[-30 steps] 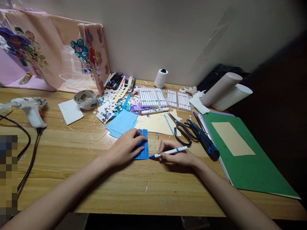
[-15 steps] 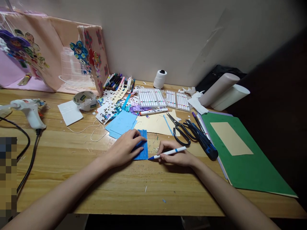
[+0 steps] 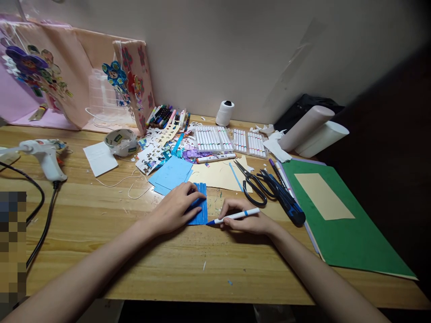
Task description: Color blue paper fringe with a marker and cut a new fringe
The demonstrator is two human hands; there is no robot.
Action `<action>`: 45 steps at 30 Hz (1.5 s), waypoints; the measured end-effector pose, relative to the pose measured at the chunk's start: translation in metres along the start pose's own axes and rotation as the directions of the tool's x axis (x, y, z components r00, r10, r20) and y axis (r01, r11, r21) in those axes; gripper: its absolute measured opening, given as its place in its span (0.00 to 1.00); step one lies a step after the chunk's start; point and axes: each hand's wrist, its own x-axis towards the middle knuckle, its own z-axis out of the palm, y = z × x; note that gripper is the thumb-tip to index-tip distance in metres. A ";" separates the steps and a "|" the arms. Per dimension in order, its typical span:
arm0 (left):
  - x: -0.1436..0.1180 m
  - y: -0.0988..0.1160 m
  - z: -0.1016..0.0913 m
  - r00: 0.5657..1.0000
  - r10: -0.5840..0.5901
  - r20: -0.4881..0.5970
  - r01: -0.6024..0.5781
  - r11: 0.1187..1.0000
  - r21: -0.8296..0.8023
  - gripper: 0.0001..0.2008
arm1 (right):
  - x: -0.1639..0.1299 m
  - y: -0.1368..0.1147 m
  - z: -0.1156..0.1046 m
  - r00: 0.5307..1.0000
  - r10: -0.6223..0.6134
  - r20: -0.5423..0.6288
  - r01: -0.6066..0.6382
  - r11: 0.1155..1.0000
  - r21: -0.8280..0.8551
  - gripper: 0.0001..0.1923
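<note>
My left hand (image 3: 178,204) lies on a small blue paper piece (image 3: 202,202), fingers spread and pressing it to the table. Darker blue streaks run over this paper, and the palm covers its left part. Held in the fingers of my right hand (image 3: 244,220) is a white marker (image 3: 240,214) with a blue band. Its blue tip meets the paper's lower right corner. Behind my left hand lie light blue sheets (image 3: 171,172), next to a cream sheet (image 3: 215,176).
Black scissors (image 3: 254,184) and a blue-black utility knife (image 3: 289,204) lie right of centre. A green board (image 3: 357,237) covers the right side. Marker sets (image 3: 213,138) and paper scraps (image 3: 155,152) fill the back. A hot glue gun (image 3: 47,157) rests at left.
The view has shifted slightly. Both hands, the blue paper and the marker keep nearly the same positions, with the marker tip still at the paper's corner.
</note>
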 end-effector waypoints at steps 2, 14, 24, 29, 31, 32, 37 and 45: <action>0.000 0.000 0.000 1.000 0.001 -0.002 -0.001 1.000 -0.003 0.13 | 0.000 -0.001 0.000 1.000 -0.027 0.004 0.027 0.999 -0.038 0.05; 0.000 -0.001 0.000 1.000 0.003 -0.006 -0.003 1.000 0.003 0.13 | 0.002 -0.010 0.000 0.986 -0.163 0.022 0.163 0.957 -0.240 0.06; 0.000 -0.002 0.002 1.000 0.010 -0.002 -0.010 1.000 0.005 0.14 | 0.002 -0.011 0.001 0.964 -0.253 0.080 0.265 0.913 -0.311 0.07; 0.000 -0.003 0.002 1.000 0.010 -0.003 -0.010 1.000 0.010 0.14 | 0.002 -0.013 0.003 0.958 -0.263 0.111 0.285 0.904 -0.320 0.08; 0.000 -0.003 0.003 1.000 0.010 -0.002 -0.010 1.000 0.010 0.14 | 0.003 -0.014 0.004 0.955 -0.273 0.119 0.297 0.903 -0.312 0.08; 0.001 -0.003 0.003 1.000 0.009 -0.003 -0.009 1.000 0.009 0.14 | 0.003 -0.014 0.005 0.952 -0.280 0.121 0.304 0.901 -0.310 0.08; 0.000 -0.002 0.004 1.000 -0.005 -0.007 0.005 1.000 0.007 0.14 | 0.004 -0.013 0.008 0.943 -0.315 0.109 0.333 0.883 -0.330 0.08; 0.000 -0.002 0.004 1.000 -0.002 -0.008 0.002 1.000 0.003 0.14 | 0.007 -0.015 0.011 0.937 -0.332 0.110 0.350 0.874 -0.338 0.09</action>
